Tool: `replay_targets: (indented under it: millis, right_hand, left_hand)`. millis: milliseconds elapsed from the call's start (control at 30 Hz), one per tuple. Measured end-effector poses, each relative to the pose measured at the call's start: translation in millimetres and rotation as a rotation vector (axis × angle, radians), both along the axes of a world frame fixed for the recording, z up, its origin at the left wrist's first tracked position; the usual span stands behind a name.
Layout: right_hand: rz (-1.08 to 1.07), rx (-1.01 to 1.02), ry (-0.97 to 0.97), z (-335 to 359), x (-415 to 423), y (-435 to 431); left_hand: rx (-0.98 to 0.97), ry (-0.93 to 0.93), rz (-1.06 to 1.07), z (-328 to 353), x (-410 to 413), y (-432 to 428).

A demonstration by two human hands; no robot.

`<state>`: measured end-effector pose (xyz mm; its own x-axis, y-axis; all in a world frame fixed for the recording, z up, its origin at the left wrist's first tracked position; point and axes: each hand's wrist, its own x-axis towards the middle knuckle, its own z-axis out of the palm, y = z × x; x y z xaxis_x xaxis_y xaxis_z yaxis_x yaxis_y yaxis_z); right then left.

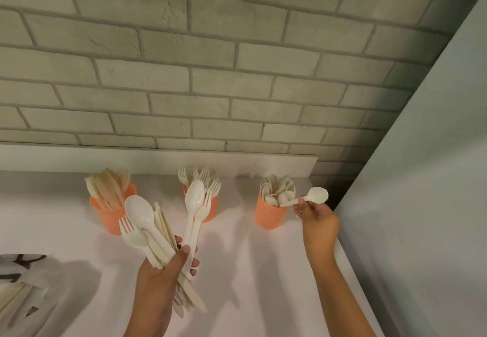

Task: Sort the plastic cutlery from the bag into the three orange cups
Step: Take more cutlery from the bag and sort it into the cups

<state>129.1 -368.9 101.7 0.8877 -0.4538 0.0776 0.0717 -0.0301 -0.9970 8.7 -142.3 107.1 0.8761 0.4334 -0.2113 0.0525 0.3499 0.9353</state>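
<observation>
Three orange cups stand in a row near the wall. The left cup (113,218) holds knives, the middle cup (212,207) forks, and the right cup (267,216) spoons. My left hand (160,273) grips a mixed bundle of white cutlery (158,228) fanned upward: spoons, forks and knives. My right hand (317,222) pinches a single white spoon (315,196) by its handle, just right of the spoon cup's rim, bowl pointing right. The plastic bag (19,284) lies at the lower left with more cutlery inside.
A white counter (250,270) carries everything. A grey brick wall (210,73) rises behind the cups above a low white ledge (158,160). A pale wall panel (421,205) closes off the right side, close to my right hand.
</observation>
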Motion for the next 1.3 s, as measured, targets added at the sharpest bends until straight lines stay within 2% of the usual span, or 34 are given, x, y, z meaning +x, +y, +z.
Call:
replay_targets:
  millis: [100,267,333,433,533,567,700,767,833,1000,1133,1300]
  right_hand:
    - [-0.017,-0.221,-0.006,-15,17,3]
    - [0.065,-0.748,0.258,-38,38,5]
    - [0.122,-0.932,0.291,-32,43,7]
    - [0.154,-0.909,0.314,-15,31,8]
    - [0.111,-0.978,0.279,-7,-1,16]
    - [0.173,-0.845,0.237,-3,-12,23]
    - [0.642,0.062,0.299,23,-51,61]
    - [0.813,0.264,0.365,26,-62,72]
    - [0.829,0.352,0.403,29,-72,79]
    - [0.651,0.44,0.427,31,-75,86]
    - [0.643,0.457,0.389,35,-63,82]
    - [0.652,0.643,0.449,48,-32,67]
  left_hand:
    - [0.002,0.006,-0.015,1,3,-2]
    - [-0.025,0.044,-0.045,2,7,-11]
    - [-0.026,0.056,-0.056,3,8,-14]
    - [-0.017,0.065,-0.077,4,7,-17]
    - [-0.005,0.071,-0.092,5,7,-18]
    - [-0.001,0.071,-0.101,6,7,-18]
    - [-0.002,0.075,-0.126,6,5,-23]
    - [0.02,0.064,-0.145,7,3,-29]
    - [0.068,0.044,-0.171,8,1,-34]
    - [0.165,0.05,-0.18,9,-1,-38]
    - [0.211,0.053,-0.19,11,0,-36]
    - [0.232,0.083,-0.294,8,-4,-37]
